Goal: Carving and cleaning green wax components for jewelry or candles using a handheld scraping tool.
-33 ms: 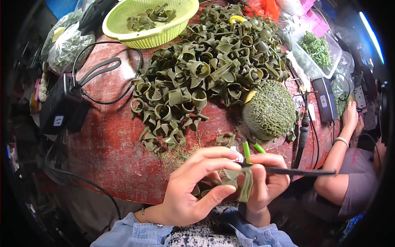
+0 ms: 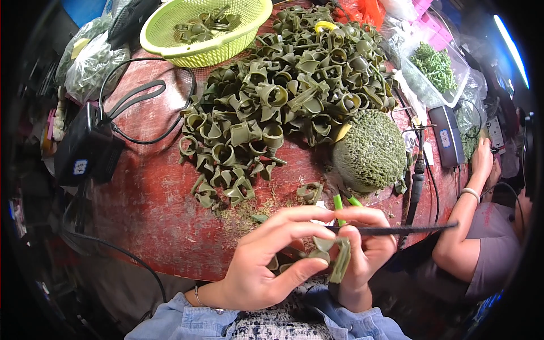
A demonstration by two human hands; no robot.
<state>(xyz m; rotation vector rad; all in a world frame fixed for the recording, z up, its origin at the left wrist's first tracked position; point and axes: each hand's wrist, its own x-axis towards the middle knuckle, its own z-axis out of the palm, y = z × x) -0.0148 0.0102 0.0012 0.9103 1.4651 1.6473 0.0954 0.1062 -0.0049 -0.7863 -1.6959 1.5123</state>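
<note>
Left hand (image 2: pixel 266 260): low centre of the view, in front of the near edge of the red table (image 2: pixel 147 209). Fingers curled and partly closed; thumb and forefinger pinch a folded green leaf piece (image 2: pixel 334 255) from the left side.

Right hand (image 2: pixel 365 249): just beside the left hand, fingertips touching it over the leaf piece. Fingers closed around a thin dark rod (image 2: pixel 408 229) that runs level and sticks out to the right past the hand. The same hand also steadies the leaf piece from the right. Two bright green handles (image 2: pixel 343 203) show just above the knuckles; what they belong to cannot be told.

Leaf piece: held between both hands, off the table, with a strip hanging down below the fingers.

On the table:
- Heap of folded green leaf cups (image 2: pixel 283 96), filling the middle and far side.
- Round green ball (image 2: pixel 369 150) with a rough surface, right of the heap and touching it.
- Light green plastic basket (image 2: pixel 207 28) at the far edge, holding a few leaf cups.
- Black box (image 2: pixel 85 150) with black cable (image 2: pixel 141 96), at the left.
- One loose leaf cup (image 2: pixel 310 191) near the hands.

Another person's arm (image 2: pixel 467 221), with a band at the wrist, at the right.
</note>
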